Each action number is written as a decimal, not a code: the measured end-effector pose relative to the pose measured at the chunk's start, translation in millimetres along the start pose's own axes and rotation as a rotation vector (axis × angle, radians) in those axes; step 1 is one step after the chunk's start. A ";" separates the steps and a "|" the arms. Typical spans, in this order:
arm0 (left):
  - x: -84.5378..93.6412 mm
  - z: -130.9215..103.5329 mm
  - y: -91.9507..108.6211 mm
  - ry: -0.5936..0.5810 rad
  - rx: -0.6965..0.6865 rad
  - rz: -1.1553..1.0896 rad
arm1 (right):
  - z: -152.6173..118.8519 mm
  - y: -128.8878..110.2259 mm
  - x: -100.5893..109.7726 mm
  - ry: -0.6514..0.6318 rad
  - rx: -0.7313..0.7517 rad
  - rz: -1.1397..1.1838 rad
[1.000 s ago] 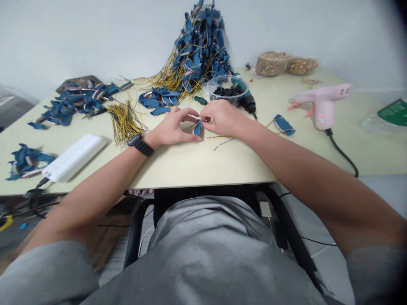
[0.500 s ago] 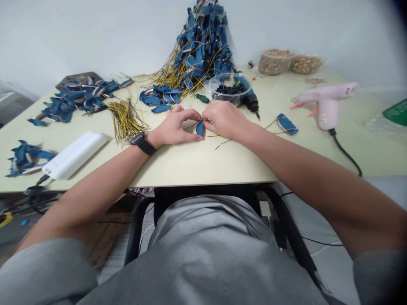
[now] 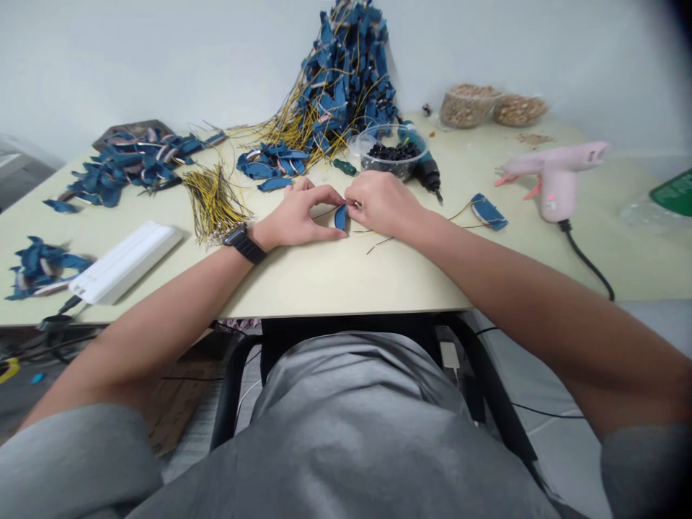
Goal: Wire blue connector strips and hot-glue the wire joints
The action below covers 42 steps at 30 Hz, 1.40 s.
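Near the middle of the pale table, my left hand holds a small blue piece between thumb and index finger. A thin wire runs from this piece between my fingers. My right hand touches the left fingertips at the piece's upper end, its fingers curled in a pinch; what they grip is too small to make out. Loose wire ends lie below the right hand. Another blue piece with wires rests on the table to the right.
Behind are a tall blue heap, a tub of black parts and a dark power tool. A pink glue gun stands right; yellow wires and a white box lie left.
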State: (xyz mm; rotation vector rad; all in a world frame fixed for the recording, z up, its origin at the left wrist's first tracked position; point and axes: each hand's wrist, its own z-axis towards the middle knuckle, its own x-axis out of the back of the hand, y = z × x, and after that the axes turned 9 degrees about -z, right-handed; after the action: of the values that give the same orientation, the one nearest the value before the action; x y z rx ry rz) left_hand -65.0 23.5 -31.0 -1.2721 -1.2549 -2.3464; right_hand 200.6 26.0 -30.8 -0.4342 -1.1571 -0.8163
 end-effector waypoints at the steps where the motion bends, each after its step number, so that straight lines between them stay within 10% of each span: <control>1: 0.4 -0.1 1.6 -0.008 -0.001 -0.014 | -0.2 0.1 -0.1 0.007 -0.003 0.008; 42: -1.0 1.0 1.7 -0.011 0.004 -0.013 | 0.2 8.4 15.8 -0.037 -0.211 0.383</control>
State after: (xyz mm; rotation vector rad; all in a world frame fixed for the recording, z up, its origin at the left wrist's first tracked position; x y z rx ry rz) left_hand -62.9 23.0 -30.5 -1.2811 -1.2738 -2.3476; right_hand 209.5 26.2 -15.2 -0.8210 -0.9827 -0.5974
